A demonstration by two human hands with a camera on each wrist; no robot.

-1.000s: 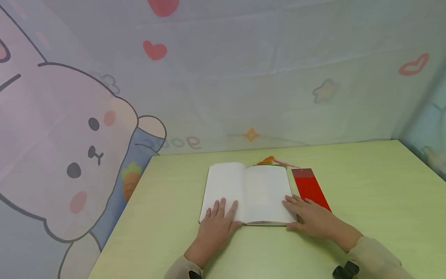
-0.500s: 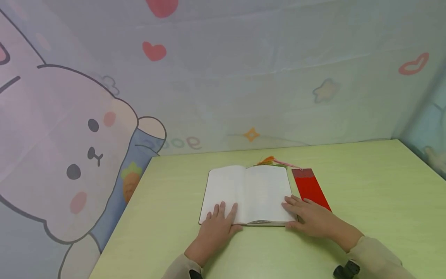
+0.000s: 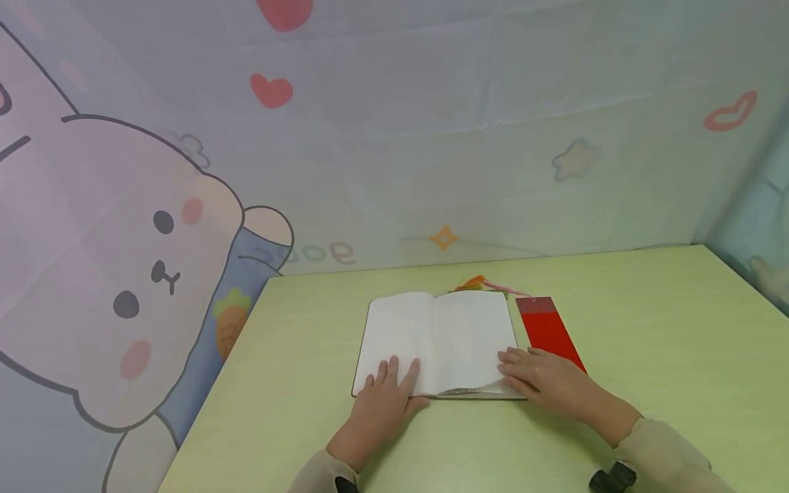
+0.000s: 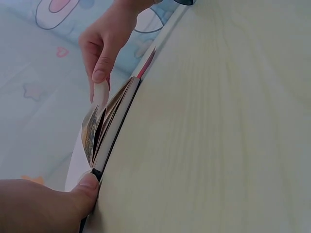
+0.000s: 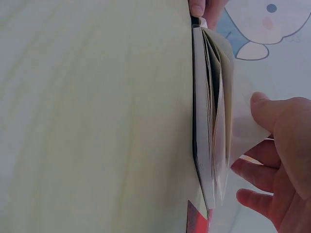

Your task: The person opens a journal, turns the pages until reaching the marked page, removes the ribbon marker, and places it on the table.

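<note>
An open book (image 3: 401, 329) with blank white pages lies on the table. My left hand (image 3: 383, 404) rests with spread fingers on its left page, the thumb (image 4: 88, 187) at the book's near edge. My right hand (image 3: 548, 383) is at the lower right corner of the right page (image 3: 471, 335). In the right wrist view it pinches a lifted page (image 5: 245, 128) between thumb (image 5: 262, 109) and fingers. The left wrist view shows that page bowed up, with a gap above the leaves (image 4: 114, 114) below and a printed patch showing on its underside.
A red bookmark (image 3: 550, 329) lies right of the book, partly behind my right hand. Its pink cord leads to an orange tassel (image 3: 473, 282) behind the book. The pale green table (image 3: 666, 329) ends at a printed cloth backdrop (image 3: 394, 137).
The right hand's fingers have drawn in, and the right page's near corner has risen with them. The left hand slid back slightly at first, then stayed flat on the left page.
</note>
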